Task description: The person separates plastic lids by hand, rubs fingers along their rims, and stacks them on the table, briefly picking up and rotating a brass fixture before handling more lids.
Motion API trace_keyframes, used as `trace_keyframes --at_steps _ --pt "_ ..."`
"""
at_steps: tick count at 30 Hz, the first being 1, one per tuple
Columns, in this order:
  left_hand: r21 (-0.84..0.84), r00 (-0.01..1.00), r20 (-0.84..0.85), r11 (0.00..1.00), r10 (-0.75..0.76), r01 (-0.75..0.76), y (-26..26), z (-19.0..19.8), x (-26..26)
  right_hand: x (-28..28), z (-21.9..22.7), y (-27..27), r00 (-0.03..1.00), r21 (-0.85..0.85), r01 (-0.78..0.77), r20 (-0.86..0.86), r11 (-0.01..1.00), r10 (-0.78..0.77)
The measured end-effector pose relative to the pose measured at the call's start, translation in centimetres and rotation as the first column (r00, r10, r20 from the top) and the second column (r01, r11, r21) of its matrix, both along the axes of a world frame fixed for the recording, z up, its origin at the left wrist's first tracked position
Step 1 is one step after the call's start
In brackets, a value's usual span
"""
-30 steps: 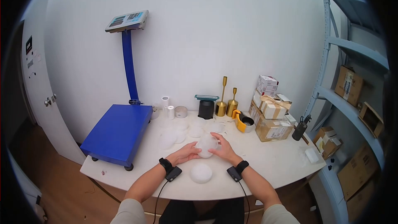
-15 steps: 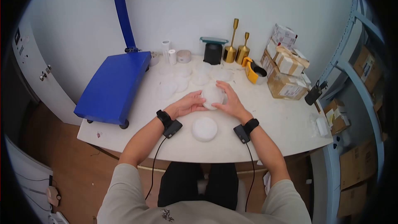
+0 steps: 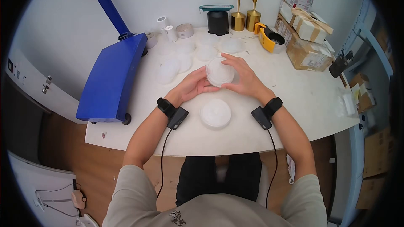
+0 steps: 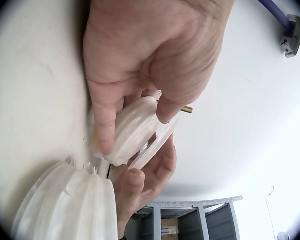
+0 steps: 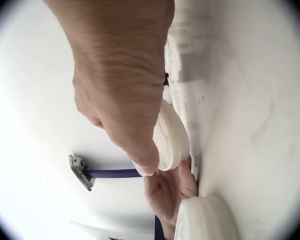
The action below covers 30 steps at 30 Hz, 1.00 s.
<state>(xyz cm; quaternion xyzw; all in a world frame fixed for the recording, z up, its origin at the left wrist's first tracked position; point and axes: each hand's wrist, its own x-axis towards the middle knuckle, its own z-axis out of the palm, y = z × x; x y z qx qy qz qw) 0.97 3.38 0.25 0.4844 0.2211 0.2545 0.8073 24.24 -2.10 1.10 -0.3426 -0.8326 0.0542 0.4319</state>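
Between both hands, above the table, is a small stack of translucent white plastic lids (image 4: 137,130). My left hand (image 3: 193,86) grips this stack at its left and lower rim, thumb and fingers on opposite sides in the left wrist view. A single thin lid (image 4: 155,147) stands tilted away from the stack there, with a gap between them. My right hand (image 3: 246,75) pinches this lid by its edge, thumb near and fingers at the far side. Nearer my body, a taller stack of the same round plastic pieces (image 3: 215,113) sits on the table.
More loose translucent lids (image 3: 168,70) lie farther back on the white table (image 3: 294,105). A blue platform scale (image 3: 111,77) stands at left. Along the back are white rolls (image 3: 170,33), a black container (image 3: 218,23), gold candlesticks (image 3: 237,21), a yellow tape dispenser (image 3: 267,40) and cardboard boxes (image 3: 309,52).
The head view has tilted down, so the table sits higher in it. Both hands stay together around the lids, whose round top now faces the head camera more fully.
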Motion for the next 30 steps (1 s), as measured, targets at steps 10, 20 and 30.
trace_keyframes --at_steps 10,20,30 --pt "-0.017 0.997 0.057 0.998 0.06 -0.059 0.2 -1.3 0.0 0.0 -0.7 0.4 0.997 -0.097 0.044 0.063 0.994 -0.038" --pt "-0.023 0.997 0.033 0.997 0.071 -0.07 0.1 -0.8 0.3 0.1 -1.0 0.5 1.0 -0.076 -0.026 -0.016 0.997 0.025" --pt "-0.083 0.994 0.074 0.994 0.077 -0.071 -0.1 -0.5 0.3 -0.3 -0.5 0.2 0.994 -0.11 -0.076 0.069 0.991 0.084"
